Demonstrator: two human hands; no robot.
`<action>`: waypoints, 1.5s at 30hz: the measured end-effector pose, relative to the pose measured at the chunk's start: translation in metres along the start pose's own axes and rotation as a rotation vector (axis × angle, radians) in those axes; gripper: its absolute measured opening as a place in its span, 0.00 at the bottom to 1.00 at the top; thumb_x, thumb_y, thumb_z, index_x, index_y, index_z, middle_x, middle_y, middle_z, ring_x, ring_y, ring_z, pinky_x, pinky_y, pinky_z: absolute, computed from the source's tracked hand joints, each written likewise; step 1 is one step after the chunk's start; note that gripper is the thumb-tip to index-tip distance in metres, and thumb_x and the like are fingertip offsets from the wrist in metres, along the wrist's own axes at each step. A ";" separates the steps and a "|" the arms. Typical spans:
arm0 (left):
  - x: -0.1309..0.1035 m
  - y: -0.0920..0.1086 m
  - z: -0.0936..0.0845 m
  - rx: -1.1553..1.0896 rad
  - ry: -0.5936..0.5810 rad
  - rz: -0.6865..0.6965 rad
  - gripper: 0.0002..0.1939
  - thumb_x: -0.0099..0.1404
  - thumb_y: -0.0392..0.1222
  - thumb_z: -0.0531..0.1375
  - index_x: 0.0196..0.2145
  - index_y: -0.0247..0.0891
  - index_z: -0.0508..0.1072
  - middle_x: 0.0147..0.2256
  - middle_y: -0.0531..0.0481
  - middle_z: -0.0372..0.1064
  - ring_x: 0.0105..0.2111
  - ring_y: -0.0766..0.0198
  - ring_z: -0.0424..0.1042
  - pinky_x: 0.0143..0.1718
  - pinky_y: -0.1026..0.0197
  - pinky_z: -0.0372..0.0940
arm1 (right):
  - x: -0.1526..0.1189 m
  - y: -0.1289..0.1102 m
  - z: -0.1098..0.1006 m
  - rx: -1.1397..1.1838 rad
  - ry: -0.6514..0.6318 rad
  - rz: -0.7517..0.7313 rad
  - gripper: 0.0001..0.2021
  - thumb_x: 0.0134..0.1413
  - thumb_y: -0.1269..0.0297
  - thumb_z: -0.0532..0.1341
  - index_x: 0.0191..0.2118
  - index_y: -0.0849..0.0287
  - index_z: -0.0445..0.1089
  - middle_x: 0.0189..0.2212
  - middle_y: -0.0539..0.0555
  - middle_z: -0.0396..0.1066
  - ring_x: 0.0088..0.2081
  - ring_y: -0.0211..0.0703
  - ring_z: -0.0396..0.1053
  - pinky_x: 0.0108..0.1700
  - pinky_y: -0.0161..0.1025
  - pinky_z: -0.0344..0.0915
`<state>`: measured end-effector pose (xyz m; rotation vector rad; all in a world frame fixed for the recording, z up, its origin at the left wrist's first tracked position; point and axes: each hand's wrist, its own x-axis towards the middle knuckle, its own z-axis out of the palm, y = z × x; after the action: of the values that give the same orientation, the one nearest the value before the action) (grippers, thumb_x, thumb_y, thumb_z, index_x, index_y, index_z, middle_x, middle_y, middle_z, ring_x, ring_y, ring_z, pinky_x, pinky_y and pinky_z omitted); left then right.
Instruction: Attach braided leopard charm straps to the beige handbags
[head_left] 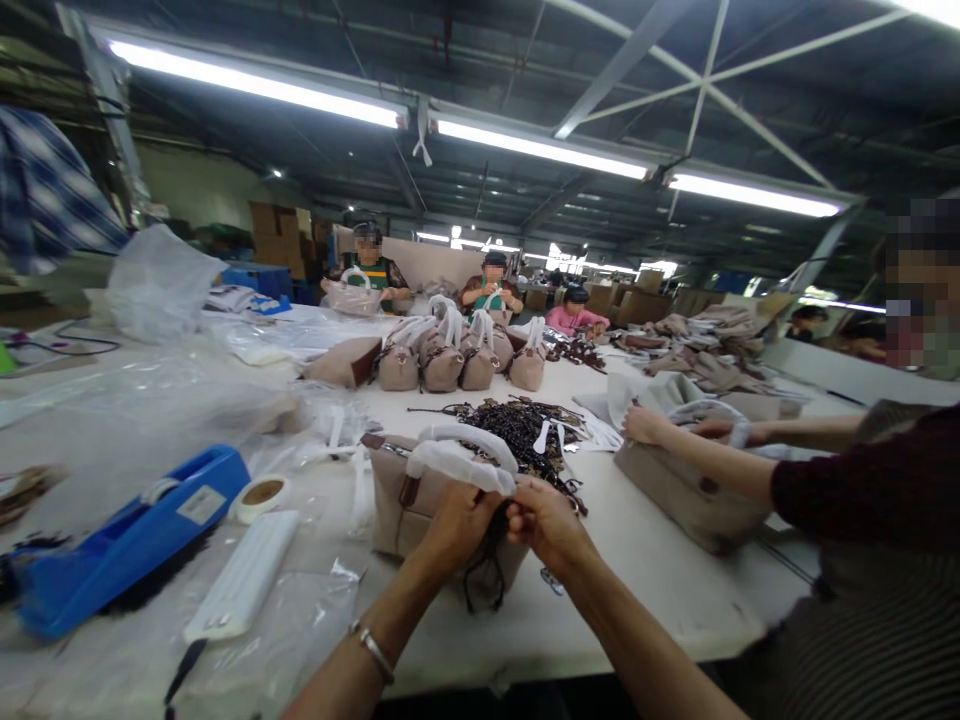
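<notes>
A beige handbag (394,510) with brown trim stands on the table in front of me. Its arched handles (457,465) are wrapped in white material. At the right foot of the front handle, my left hand (461,525) is closed on a black cord (486,575), whose ends dangle down the bag's front. My right hand (551,525) meets it there, fingers pinched at the same cord beside the handle; the exact grip is partly hidden. Just behind the bag lies a heap of black braided cords (517,430) with small tags.
To the left are a blue tape dispenser (135,545), a tape roll (261,497), a white power strip (244,575) and clear plastic sheets (150,390). Several finished-looking handbags (442,365) stand further back. At right, a co-worker's hands (652,425) handle another bag (675,500). More people sit opposite.
</notes>
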<state>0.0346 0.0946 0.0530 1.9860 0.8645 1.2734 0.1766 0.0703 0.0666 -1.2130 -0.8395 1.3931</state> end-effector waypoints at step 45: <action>-0.074 -0.127 -0.144 0.743 0.250 -0.536 0.10 0.62 0.35 0.55 0.42 0.37 0.71 0.44 0.42 0.69 0.48 0.53 0.67 0.53 0.53 0.59 | -0.052 0.019 -0.033 -0.978 0.477 -1.050 0.12 0.57 0.52 0.60 0.36 0.55 0.73 0.34 0.55 0.76 0.35 0.47 0.73 0.45 0.41 0.69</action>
<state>-0.1476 0.1337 -0.0353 1.8917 2.0644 0.9568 0.1998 0.0117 0.0526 -1.3523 -1.5436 -0.2240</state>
